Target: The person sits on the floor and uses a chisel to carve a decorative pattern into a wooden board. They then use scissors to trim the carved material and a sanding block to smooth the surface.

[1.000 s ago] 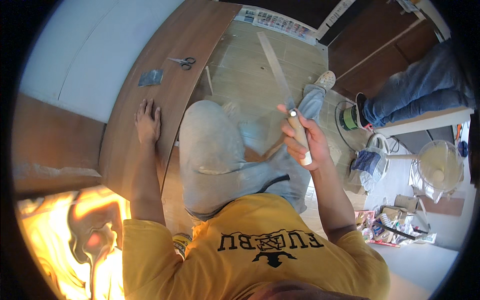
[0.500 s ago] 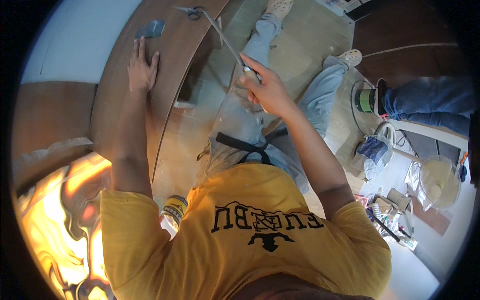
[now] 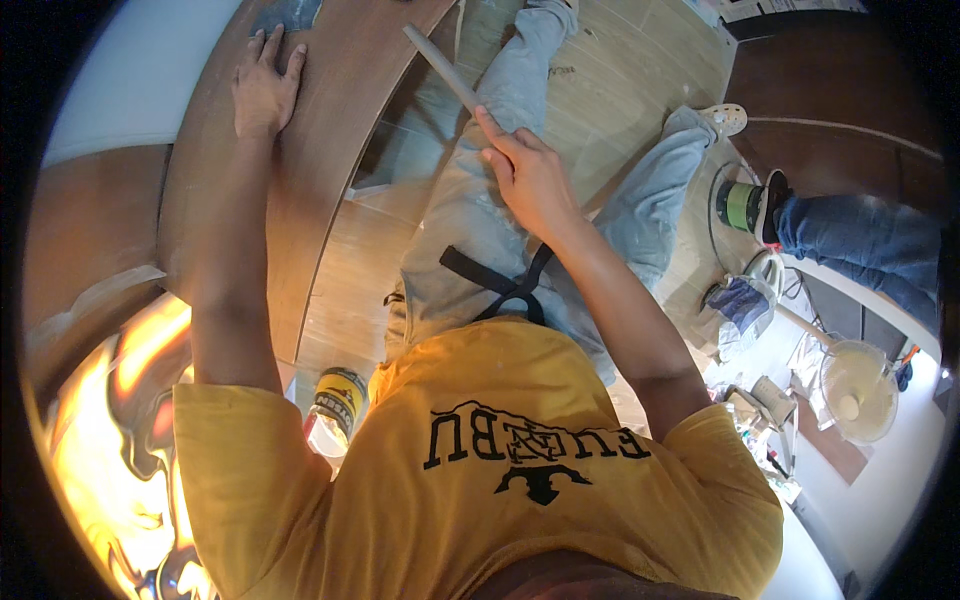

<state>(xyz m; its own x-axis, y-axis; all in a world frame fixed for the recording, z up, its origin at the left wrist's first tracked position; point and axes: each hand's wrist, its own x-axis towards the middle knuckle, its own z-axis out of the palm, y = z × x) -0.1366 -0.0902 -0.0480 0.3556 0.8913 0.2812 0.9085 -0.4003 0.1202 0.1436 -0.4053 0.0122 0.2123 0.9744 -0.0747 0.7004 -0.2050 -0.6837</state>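
Note:
My left hand [image 3: 265, 95] lies flat on a long brown wooden board [image 3: 325, 125], its fingers spread a little. Its fingertips touch the edge of a small dark grey sheet [image 3: 288, 14], which the top of the picture cuts off. In my right hand [image 3: 532, 178] is a flat metal file [image 3: 442, 70], with my index finger stretched along it. The handle is hidden inside my grip. The file points up and to the left, its far end over the board's right edge, and I cannot tell whether it touches the wood.
My legs in grey trousers [image 3: 440, 225] stretch across the tiled floor [image 3: 640, 60]. A yellow and black tin [image 3: 342, 385] stands beside my left hip. At right are another person's jeans-clad legs [image 3: 860, 220], a green and black round object [image 3: 740, 206], a fan [image 3: 858, 390] and small clutter [image 3: 765, 415].
The view has shifted, so the board and left hand sit higher and the scissors have left the picture. My right hand has tilted, its index finger now extended along the file.

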